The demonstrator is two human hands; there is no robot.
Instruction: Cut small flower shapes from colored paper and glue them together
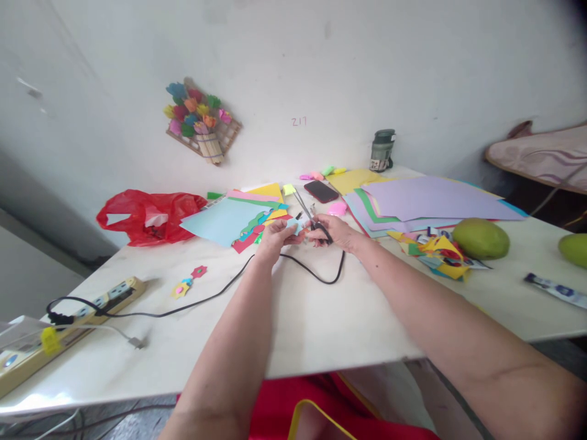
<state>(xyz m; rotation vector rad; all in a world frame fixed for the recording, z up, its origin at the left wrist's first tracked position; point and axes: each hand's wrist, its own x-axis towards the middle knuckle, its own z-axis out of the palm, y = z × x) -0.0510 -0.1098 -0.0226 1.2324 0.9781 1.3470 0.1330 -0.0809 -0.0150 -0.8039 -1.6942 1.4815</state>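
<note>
Pinching light-blue paper (299,225) over the desk (316,318), left hand (274,237) had fingers narrowed, right hand (337,231) had fingers around scissors (310,216), black cord (331,283) looped just nearer, open room stretched to the near edge (339,368).

Handwritten "217" (299,121) on the wall (358,73)

A white-topped table (343,330) against a plain, pale grey-white wall (266,73).
Reddish handwritten figures (299,121) mark the wall, right of a brown lattice hanging (233,129) with multicoloured flowers in a bundle of beige sticks; a smooth light-grey panel (27,250) stands at the left edge, a flat rounded board with a pale, swirl-patterned cover (541,153) at the right, mottled grey floor (132,425) shows below, and soft light glares on the tabletop's near left corner.
</note>
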